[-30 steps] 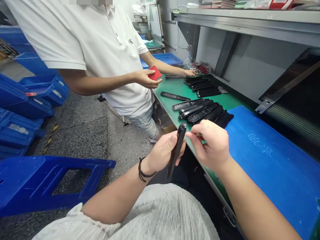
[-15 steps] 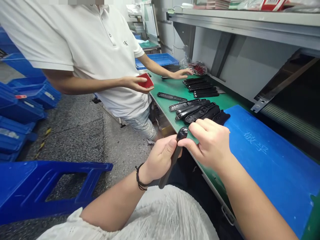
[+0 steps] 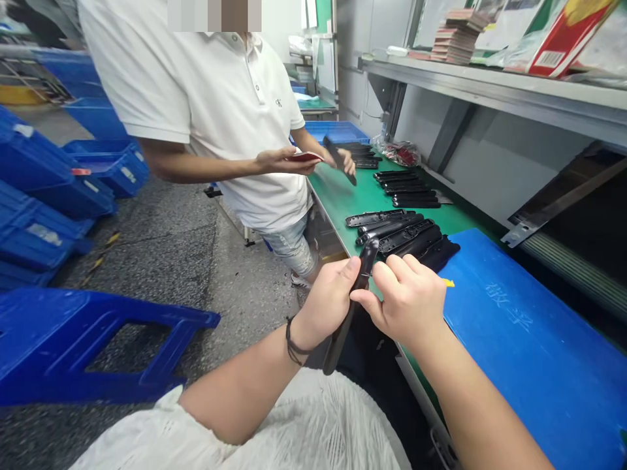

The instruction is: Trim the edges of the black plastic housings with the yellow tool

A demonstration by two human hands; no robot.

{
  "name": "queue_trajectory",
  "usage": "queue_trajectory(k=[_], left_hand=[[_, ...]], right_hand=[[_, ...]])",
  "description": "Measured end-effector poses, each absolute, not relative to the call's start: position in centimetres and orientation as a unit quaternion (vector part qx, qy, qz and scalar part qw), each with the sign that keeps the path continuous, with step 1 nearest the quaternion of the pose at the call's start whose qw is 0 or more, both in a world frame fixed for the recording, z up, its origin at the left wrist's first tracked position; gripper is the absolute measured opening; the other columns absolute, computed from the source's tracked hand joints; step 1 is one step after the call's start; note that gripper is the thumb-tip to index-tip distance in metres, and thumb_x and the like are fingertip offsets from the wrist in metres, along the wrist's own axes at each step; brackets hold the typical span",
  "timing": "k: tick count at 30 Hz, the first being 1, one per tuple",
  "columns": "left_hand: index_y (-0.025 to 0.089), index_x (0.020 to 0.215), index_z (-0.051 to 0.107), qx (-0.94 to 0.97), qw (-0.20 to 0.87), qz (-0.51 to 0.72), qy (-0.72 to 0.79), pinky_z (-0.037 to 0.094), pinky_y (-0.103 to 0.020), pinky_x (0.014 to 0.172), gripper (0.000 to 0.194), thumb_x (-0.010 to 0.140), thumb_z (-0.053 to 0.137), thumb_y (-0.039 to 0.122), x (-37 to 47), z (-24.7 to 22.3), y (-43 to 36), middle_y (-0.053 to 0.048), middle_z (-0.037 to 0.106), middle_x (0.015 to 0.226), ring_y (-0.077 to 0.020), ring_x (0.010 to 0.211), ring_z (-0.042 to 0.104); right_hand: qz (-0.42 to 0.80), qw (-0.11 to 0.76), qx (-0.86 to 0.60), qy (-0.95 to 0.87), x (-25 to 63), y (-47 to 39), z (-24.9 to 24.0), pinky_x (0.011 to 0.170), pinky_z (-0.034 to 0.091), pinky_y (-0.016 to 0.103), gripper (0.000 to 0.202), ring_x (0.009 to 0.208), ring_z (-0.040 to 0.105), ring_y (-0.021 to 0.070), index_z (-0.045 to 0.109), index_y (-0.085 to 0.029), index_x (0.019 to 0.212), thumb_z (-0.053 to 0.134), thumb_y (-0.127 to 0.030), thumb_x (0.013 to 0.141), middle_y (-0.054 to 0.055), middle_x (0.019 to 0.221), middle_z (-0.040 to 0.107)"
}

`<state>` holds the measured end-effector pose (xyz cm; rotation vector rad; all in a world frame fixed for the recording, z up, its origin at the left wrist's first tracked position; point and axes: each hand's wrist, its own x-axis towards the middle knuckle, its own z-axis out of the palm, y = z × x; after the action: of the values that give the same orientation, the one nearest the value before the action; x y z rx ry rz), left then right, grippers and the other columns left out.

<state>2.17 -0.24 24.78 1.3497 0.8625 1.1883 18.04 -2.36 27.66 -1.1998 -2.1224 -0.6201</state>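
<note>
My left hand (image 3: 329, 301) is closed around a long black plastic casing (image 3: 337, 343), tilted with its rounded end up. My right hand (image 3: 414, 300) is curled just right of that end, its thumb against or very near the casing. From the right fist's outer side sticks a small yellow-ended tool (image 3: 449, 282); the fingers hide the rest of it. Beyond my hands, several black casing halves (image 3: 404, 236) lie side by side on the green tabletop (image 3: 337, 196), some with their ribbed insides showing.
Opposite, a person in a white shirt (image 3: 230, 111) holds a red flat object (image 3: 304, 156) and a black casing (image 3: 339, 160). A blue sheet (image 3: 529, 326) covers the near table. A shelf (image 3: 490, 81) overhangs it. A blue plastic stool (image 3: 108, 346) and blue bins (image 3: 105, 166) stand left.
The other person has picked up a black casing from the table and tilted the red object flatter. My hands keep hold, with the casing turned slightly. The camera view has shifted.
</note>
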Motion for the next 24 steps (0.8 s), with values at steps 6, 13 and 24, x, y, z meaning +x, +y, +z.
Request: queue_trajectory(k=[6,13,24], left_hand=[[0.018,0.069,0.048,0.495,0.570,0.540,0.371,0.029,-0.027,0.051,0.065,0.091,0.057,0.078,2.3,25.1,1.0,0.002,0.041,0.065,-0.0108,0.056,0.034],[0.019,0.063,0.047,0.445,0.583,0.573,0.365,0.026,-0.026,0.045,0.067,0.087,0.061,0.081,2.6,26.3,1.9,0.003,0.040,0.059,-0.0094,0.051,0.033],[0.019,0.063,0.044,0.344,0.646,0.575,0.366,0.023,-0.022,0.039,0.062,0.094,0.061,0.071,2.8,27.3,3.0,0.005,0.038,0.052,-0.0060,0.041,0.030]], right_hand=[[-0.213,0.280,-0.444,-0.824,17.1,-2.4,26.9,0.062,0.021,0.034,0.057,0.067,0.039,0.0186,0.061,-0.020,0.078,0.039,-0.062,0.108,0.003,0.071,0.052],[-0.185,0.266,-0.449,-0.833,16.4,-2.6,26.3,0.061,0.021,0.034,0.061,0.069,0.042,0.0192,0.060,-0.020,0.078,0.034,-0.065,0.108,0.003,0.072,0.055],[-0.143,0.248,-0.440,-0.851,16.3,-2.6,26.0,0.061,0.021,0.033,0.056,0.068,0.043,0.0187,0.060,-0.020,0.080,0.041,-0.066,0.106,0.002,0.073,0.056]])
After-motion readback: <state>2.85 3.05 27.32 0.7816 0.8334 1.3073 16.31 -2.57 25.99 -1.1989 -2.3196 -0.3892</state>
